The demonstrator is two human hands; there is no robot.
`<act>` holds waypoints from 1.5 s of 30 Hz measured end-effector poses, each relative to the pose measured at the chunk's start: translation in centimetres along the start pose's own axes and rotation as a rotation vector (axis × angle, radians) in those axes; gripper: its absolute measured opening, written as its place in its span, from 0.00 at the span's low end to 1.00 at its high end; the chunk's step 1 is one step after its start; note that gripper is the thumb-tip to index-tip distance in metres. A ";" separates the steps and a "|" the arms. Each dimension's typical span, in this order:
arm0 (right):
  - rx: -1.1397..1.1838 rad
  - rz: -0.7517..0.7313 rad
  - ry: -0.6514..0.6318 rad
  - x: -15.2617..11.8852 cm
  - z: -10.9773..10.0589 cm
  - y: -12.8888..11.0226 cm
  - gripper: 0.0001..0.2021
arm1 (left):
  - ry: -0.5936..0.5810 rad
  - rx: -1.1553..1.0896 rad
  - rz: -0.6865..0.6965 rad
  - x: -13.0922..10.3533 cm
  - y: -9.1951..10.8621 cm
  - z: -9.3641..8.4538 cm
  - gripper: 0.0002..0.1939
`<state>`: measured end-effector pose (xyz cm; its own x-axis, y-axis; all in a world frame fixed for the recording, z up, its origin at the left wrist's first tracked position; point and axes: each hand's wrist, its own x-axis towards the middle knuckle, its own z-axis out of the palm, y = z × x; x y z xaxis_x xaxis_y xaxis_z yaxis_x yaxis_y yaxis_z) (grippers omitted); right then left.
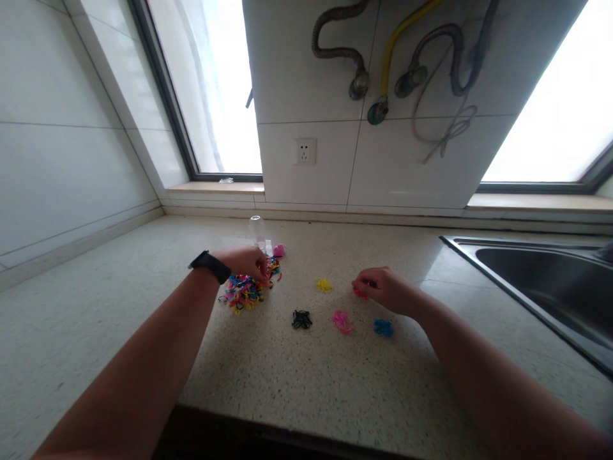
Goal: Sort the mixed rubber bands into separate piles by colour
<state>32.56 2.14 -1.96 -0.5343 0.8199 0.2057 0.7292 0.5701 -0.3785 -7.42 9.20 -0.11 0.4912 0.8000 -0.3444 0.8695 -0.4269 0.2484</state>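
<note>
My left hand (246, 260), with a dark band on its wrist, reaches into a mixed heap of small coloured rubber bands (244, 291). Its fingers are bent together at the heap's far right side, and what they pinch is hidden. Farther right, my right hand (380, 286) has thumb and fingers closed at the red rubber bands (359, 292), which it partly covers. Between and in front of the hands lie separate small piles: yellow rubber bands (324, 285), black rubber bands (301, 319), pink rubber bands (343, 321) and blue rubber bands (383, 328).
A clear plastic container (257, 231) stands behind the mixed heap, beside a pink piece (279, 250). The speckled counter (287, 383) runs to the tiled wall, which has a socket (305, 151) and hoses. At right is a metal sink (541, 275).
</note>
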 end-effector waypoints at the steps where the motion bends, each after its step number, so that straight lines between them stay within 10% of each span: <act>1: 0.001 -0.001 -0.001 0.0 0.0 0.0 0.18 | 0.002 0.006 -0.003 0.0 0.1 -0.1 0.15; 45: -0.031 -0.010 0.020 0.0 -0.1 0.3 0.16 | 0.296 0.244 -0.126 -3.0 3.5 -3.1 0.10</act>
<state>32.77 2.31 -1.99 -0.5334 0.8146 0.2278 0.7369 0.5797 -0.3478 -5.95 6.63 4.59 0.3746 0.9243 -0.0736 0.9263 -0.3765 -0.0136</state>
